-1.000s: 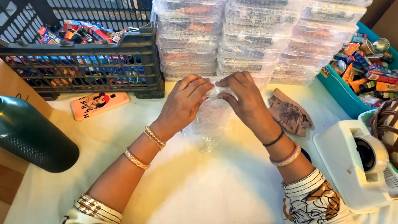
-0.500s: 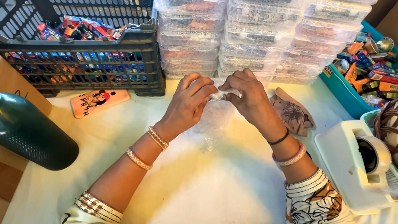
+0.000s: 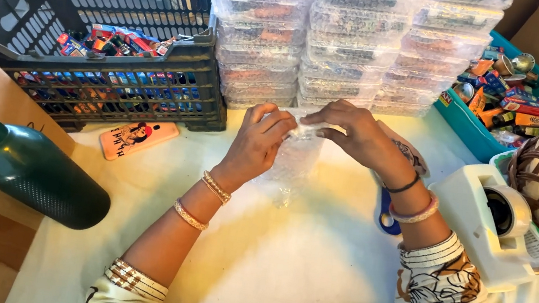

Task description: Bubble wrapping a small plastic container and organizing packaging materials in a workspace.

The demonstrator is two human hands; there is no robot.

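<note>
I judged the wrapping about half done. My left hand [image 3: 262, 140] and right hand [image 3: 354, 133] both pinched the top of a clear bubble-wrap packet [image 3: 295, 161], held just in front of the stacked wrapped bundles [image 3: 338, 36]. The packet's lower end hung loose, unsealed. The white tape dispenser [image 3: 490, 223], right of the packet, lay untouched on the counter [image 3: 281, 276].

Both hands, left hand [image 3: 258, 142] and right hand [image 3: 352, 133], lifted a bit toward the tabletop's far edge, pinching the bubble wrap piece [image 3: 298, 149] tighter now.
</note>
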